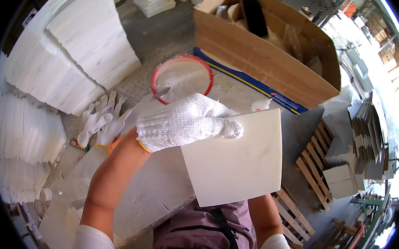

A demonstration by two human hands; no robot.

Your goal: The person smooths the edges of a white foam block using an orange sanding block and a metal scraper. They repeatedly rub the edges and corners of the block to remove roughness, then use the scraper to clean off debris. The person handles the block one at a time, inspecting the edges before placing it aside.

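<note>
My left hand (176,123), in a white knitted glove, is closed on the upper left part of a square whitish stone tile (238,166). Its thumb lies across the tile's face. The tile is tilted up in front of my lap. My right forearm (264,217) runs behind the tile, which hides that hand and its fingers. Past my left wrist, a thin metal blade (161,92) shows at the rim of a red-edged round bucket (212,79) with whitish residue inside. Whether anything holds the blade, I cannot tell.
A cardboard box (259,59) with a black phone (253,17) on top stands beyond the bucket. White gloves (99,120) and a clear bottle (70,189) lie left of the dusty work surface (153,186). Stacked slabs (95,34) fill the left; wooden pallets (315,155) stand right.
</note>
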